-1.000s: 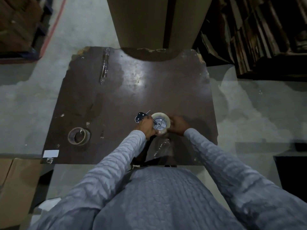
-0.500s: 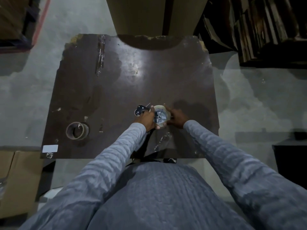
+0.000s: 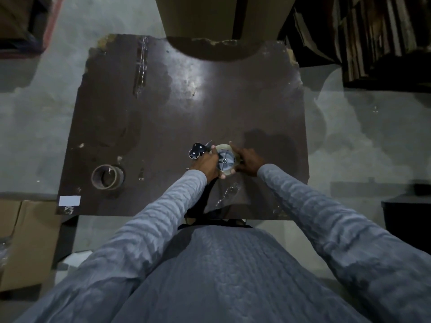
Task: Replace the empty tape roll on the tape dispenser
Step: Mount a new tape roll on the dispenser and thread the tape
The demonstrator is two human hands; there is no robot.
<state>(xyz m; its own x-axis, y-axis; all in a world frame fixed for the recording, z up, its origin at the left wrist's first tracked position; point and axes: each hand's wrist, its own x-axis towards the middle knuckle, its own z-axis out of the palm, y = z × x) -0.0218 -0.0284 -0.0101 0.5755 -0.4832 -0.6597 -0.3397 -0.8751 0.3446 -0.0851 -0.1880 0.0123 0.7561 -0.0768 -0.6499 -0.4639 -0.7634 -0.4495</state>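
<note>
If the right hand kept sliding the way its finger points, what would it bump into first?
The right hand points up-left along the tape roll's rim; beyond lies only bare table, so the way looks free, though depth is unclear.

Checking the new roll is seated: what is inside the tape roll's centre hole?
A grey spoked hub of the dispenser fills the tape roll; the left hand and right hand cover its sides.
</note>
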